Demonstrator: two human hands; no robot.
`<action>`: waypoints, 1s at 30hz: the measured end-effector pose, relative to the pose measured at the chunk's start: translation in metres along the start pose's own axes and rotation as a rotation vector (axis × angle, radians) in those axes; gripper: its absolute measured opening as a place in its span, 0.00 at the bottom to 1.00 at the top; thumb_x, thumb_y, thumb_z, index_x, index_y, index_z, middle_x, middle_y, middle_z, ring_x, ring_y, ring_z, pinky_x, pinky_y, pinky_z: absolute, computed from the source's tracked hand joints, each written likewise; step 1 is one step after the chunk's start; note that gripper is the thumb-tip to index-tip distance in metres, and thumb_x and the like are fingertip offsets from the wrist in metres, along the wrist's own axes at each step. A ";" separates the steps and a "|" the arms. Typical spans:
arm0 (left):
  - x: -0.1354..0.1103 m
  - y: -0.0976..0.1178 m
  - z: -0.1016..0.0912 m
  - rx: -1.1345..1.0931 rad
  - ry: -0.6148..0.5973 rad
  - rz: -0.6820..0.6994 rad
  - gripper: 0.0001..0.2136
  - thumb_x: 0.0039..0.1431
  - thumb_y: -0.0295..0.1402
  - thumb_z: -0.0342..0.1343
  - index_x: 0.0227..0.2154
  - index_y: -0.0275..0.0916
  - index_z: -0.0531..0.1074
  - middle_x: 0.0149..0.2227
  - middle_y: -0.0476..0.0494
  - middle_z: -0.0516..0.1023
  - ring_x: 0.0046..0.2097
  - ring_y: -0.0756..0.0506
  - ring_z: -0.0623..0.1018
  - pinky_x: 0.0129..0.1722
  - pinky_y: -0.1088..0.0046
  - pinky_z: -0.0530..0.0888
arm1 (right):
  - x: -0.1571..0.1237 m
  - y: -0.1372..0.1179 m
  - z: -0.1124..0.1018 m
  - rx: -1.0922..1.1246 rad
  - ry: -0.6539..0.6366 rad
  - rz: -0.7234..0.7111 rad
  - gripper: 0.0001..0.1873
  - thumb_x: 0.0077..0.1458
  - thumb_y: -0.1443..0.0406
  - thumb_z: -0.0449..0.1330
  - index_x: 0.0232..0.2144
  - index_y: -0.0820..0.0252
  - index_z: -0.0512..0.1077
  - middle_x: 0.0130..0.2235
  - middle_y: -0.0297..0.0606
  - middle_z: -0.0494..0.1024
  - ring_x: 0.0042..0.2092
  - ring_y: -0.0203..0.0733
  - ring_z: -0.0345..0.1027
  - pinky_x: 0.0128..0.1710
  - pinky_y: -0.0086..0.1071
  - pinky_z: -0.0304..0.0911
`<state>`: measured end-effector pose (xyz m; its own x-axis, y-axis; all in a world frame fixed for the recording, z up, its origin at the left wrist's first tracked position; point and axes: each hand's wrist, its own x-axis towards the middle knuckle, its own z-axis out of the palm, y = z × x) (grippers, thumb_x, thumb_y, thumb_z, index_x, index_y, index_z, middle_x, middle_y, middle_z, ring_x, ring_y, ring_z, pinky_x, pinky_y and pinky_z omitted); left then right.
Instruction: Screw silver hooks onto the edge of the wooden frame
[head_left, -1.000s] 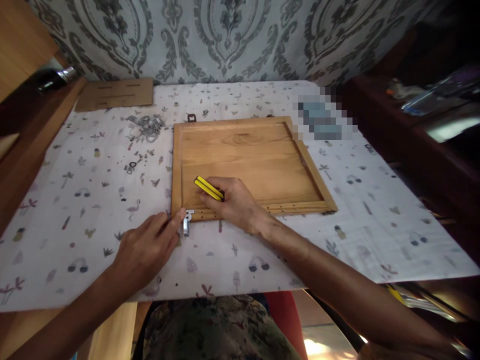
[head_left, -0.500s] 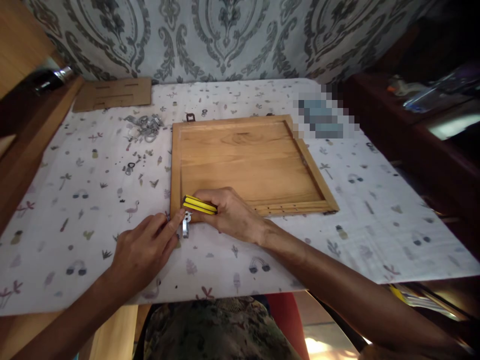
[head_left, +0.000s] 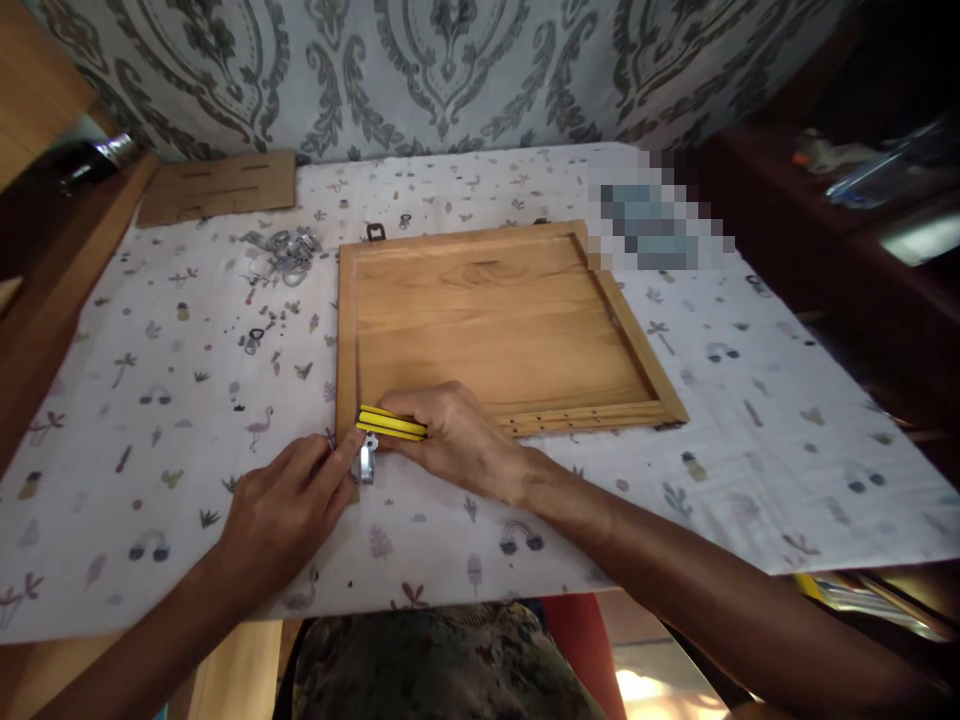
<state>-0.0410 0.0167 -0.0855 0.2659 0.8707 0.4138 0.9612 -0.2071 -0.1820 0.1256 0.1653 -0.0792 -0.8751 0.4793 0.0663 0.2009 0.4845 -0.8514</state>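
A shallow wooden tray-like panel [head_left: 495,320] lies on a patterned white tablecloth [head_left: 150,420]. My right hand [head_left: 457,440] is closed round a yellow-and-black tool handle [head_left: 391,424], which lies across the panel's near left corner. My left hand [head_left: 289,510] rests on the cloth beside that corner; its fingertips pinch a small silver metal bracket [head_left: 367,460] against the panel's front edge.
A pile of small metal hardware [head_left: 285,250] and loose bits lies left of the panel. A cardboard piece [head_left: 217,185] sits at the back left. Dark wooden furniture [head_left: 825,260] stands on the right, a wooden ledge [head_left: 45,290] on the left.
My right hand slid the yellow tool leftward and nearer, from the panel's middle to its near left corner over the bracket. My left hand stayed on the bracket.
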 end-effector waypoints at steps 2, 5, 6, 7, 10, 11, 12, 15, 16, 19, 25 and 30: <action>-0.001 -0.001 0.001 -0.015 -0.004 -0.005 0.11 0.71 0.26 0.47 0.51 0.35 0.71 0.29 0.48 0.73 0.30 0.48 0.77 0.25 0.71 0.68 | 0.000 0.000 0.001 -0.016 0.007 -0.009 0.06 0.59 0.70 0.65 0.29 0.60 0.75 0.26 0.28 0.73 0.29 0.30 0.64 0.31 0.25 0.51; -0.002 -0.001 0.002 -0.032 -0.008 -0.018 0.10 0.71 0.26 0.48 0.51 0.35 0.71 0.30 0.48 0.74 0.31 0.47 0.77 0.26 0.70 0.69 | 0.000 0.000 0.001 -0.030 0.012 -0.010 0.07 0.60 0.70 0.65 0.28 0.61 0.75 0.26 0.28 0.73 0.29 0.30 0.64 0.30 0.26 0.51; -0.003 -0.001 0.002 -0.042 -0.009 -0.023 0.10 0.71 0.26 0.49 0.51 0.35 0.71 0.31 0.47 0.74 0.31 0.47 0.77 0.27 0.70 0.70 | 0.000 -0.001 0.001 -0.032 0.012 -0.006 0.08 0.60 0.70 0.64 0.28 0.61 0.75 0.26 0.28 0.73 0.29 0.30 0.64 0.30 0.26 0.51; -0.003 -0.001 0.002 -0.052 -0.010 -0.029 0.10 0.70 0.26 0.50 0.51 0.35 0.71 0.31 0.47 0.75 0.32 0.47 0.78 0.27 0.70 0.70 | 0.000 -0.001 0.000 -0.032 0.008 -0.002 0.08 0.60 0.70 0.65 0.28 0.61 0.75 0.26 0.28 0.73 0.29 0.31 0.64 0.30 0.26 0.51; -0.003 -0.001 0.002 -0.067 -0.012 -0.044 0.11 0.69 0.25 0.52 0.51 0.36 0.71 0.32 0.47 0.75 0.34 0.46 0.79 0.29 0.70 0.72 | 0.000 -0.001 -0.002 -0.026 -0.018 0.007 0.07 0.58 0.70 0.66 0.28 0.60 0.75 0.27 0.28 0.74 0.29 0.31 0.65 0.31 0.25 0.52; -0.002 -0.001 0.002 -0.066 -0.008 -0.042 0.11 0.68 0.25 0.51 0.51 0.36 0.71 0.32 0.47 0.76 0.34 0.46 0.79 0.29 0.70 0.73 | 0.000 -0.002 -0.002 -0.026 -0.025 0.009 0.07 0.57 0.70 0.67 0.28 0.60 0.75 0.27 0.28 0.74 0.29 0.31 0.65 0.31 0.25 0.52; -0.002 -0.001 0.002 -0.059 -0.002 -0.041 0.11 0.69 0.25 0.51 0.51 0.36 0.71 0.32 0.47 0.76 0.34 0.46 0.79 0.29 0.70 0.73 | 0.000 -0.002 -0.002 -0.028 -0.028 0.012 0.07 0.56 0.70 0.68 0.28 0.60 0.75 0.27 0.28 0.75 0.30 0.31 0.66 0.31 0.25 0.53; -0.001 0.000 0.002 -0.040 0.018 -0.032 0.10 0.70 0.25 0.50 0.50 0.36 0.71 0.32 0.47 0.76 0.34 0.47 0.79 0.29 0.71 0.72 | -0.001 -0.002 -0.001 -0.044 -0.022 0.021 0.07 0.56 0.71 0.68 0.28 0.60 0.74 0.28 0.29 0.77 0.31 0.32 0.67 0.32 0.25 0.53; -0.001 0.000 0.002 -0.037 0.021 -0.030 0.10 0.70 0.25 0.50 0.50 0.36 0.71 0.32 0.47 0.76 0.34 0.47 0.79 0.28 0.71 0.72 | -0.001 -0.002 0.000 -0.051 -0.020 0.023 0.07 0.56 0.70 0.68 0.28 0.60 0.75 0.29 0.29 0.77 0.31 0.32 0.68 0.32 0.25 0.54; -0.001 0.000 0.002 -0.039 0.022 -0.030 0.09 0.71 0.26 0.49 0.50 0.36 0.70 0.31 0.48 0.75 0.32 0.47 0.79 0.28 0.71 0.72 | -0.001 -0.001 0.001 -0.064 -0.014 0.024 0.06 0.57 0.70 0.68 0.29 0.60 0.75 0.29 0.30 0.77 0.31 0.32 0.68 0.32 0.25 0.54; -0.004 -0.002 0.005 -0.134 0.001 -0.068 0.10 0.70 0.27 0.50 0.50 0.36 0.71 0.33 0.47 0.74 0.33 0.47 0.78 0.31 0.72 0.72 | 0.001 -0.003 0.001 -0.063 -0.018 0.013 0.06 0.57 0.70 0.68 0.29 0.61 0.75 0.29 0.30 0.77 0.31 0.32 0.68 0.32 0.25 0.53; -0.004 -0.005 0.005 -0.381 -0.024 -0.176 0.11 0.69 0.28 0.53 0.51 0.36 0.74 0.34 0.47 0.74 0.34 0.49 0.76 0.34 0.74 0.73 | 0.000 -0.003 0.000 -0.043 -0.010 0.006 0.05 0.57 0.70 0.68 0.30 0.60 0.76 0.28 0.29 0.76 0.30 0.32 0.67 0.32 0.25 0.53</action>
<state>-0.0473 0.0163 -0.0903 0.0982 0.9168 0.3870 0.9512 -0.2009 0.2344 0.1247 0.1635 -0.0765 -0.8781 0.4752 0.0560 0.2246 0.5127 -0.8287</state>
